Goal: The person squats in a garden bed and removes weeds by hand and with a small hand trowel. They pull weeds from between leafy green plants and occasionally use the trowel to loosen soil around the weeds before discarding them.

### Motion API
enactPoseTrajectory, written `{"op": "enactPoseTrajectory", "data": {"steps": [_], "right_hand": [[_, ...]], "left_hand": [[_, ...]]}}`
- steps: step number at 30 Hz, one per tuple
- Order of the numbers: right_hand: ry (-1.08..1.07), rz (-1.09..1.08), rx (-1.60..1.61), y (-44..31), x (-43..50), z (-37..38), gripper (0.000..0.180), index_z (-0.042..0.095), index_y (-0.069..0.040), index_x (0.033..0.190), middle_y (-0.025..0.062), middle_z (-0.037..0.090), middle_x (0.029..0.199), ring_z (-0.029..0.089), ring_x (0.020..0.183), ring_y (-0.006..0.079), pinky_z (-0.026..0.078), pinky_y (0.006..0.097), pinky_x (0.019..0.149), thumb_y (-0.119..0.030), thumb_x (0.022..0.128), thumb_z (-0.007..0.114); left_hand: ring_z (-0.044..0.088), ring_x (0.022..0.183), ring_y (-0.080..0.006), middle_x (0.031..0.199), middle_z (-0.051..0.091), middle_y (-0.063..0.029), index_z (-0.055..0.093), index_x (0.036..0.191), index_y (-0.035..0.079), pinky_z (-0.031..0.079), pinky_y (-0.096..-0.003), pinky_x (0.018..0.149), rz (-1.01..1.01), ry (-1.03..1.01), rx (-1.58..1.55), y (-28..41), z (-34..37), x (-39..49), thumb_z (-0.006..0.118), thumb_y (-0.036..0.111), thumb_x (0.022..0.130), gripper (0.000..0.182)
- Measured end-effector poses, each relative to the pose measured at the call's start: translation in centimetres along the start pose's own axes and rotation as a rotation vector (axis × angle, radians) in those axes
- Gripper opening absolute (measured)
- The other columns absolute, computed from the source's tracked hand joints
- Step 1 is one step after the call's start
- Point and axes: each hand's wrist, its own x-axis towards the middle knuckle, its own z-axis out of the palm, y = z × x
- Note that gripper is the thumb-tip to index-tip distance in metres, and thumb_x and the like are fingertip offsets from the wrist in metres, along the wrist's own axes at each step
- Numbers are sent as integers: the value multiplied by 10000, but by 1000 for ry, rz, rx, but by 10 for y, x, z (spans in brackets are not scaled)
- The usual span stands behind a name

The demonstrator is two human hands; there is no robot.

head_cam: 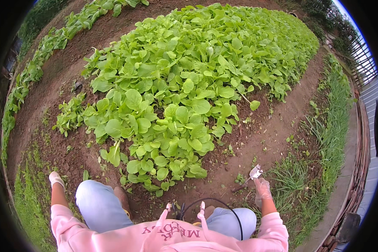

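Observation:
My left hand (56,178), in a whitish glove, is held out at the left above the soil, beside low feathery seedlings (34,189). How its fingers lie is too small to tell. My right hand (262,191) wears a clear plastic glove. Its fingertips meet the blade end of a hand trowel (256,171), which has soil on its metal. The trowel's dark handle (238,188) points down and left, outside the hand. Whether the fingers grip the blade or only touch it is unclear. Before me grows a dense bed of leafy greens (179,116).
My bent knees (100,204) and a brown boot (123,198) border the bed. A black cable (222,201) loops over my lap. Bare soil (271,135) runs along the right, then grassy plants (330,104) and a concrete edging (337,186). Another leafy row (50,42) stands far left.

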Motion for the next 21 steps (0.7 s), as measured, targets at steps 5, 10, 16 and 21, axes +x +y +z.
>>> {"op": "enactPoseTrajectory", "data": {"steps": [5, 10, 16, 21], "right_hand": [[-233, 342, 255, -67, -64, -114, 367, 681, -21, 842, 145, 659, 720, 651, 639, 252, 498, 384, 614, -380, 857, 602], [-494, 421, 546, -109, -105, -176, 471, 642, 30, 742, 69, 604, 645, 568, 533, 151, 480, 285, 539, -429, 849, 637], [-598, 313, 759, -177, -144, -308, 279, 518, -80, 730, -18, 468, 645, 384, 515, 68, 281, 231, 463, -271, 888, 644], [-688, -13, 392, -257, -167, -430, 410, 487, -91, 632, -24, 447, 585, 372, 501, 79, 274, 258, 457, -396, 890, 583]], "left_hand": [[539, 1177, -240, 1282, 586, -46, 607, 1228, 130, 386, -341, 979, -124, -206, -25, 23, -37, -61, 417, 338, 954, 393], [448, 1245, -279, 1391, 500, -95, 508, 1350, 82, 266, -417, 1089, -178, -160, -132, 62, -173, -132, 489, 445, 930, 556], [620, 877, -285, 975, 664, -54, 613, 1120, 157, 462, -529, 835, -401, -259, -300, 92, -349, -328, 564, 524, 845, 461], [645, 783, -203, 893, 682, -46, 657, 1008, 57, 521, -341, 717, -351, -146, -708, 11, -481, -466, 595, 210, 927, 184]]}}
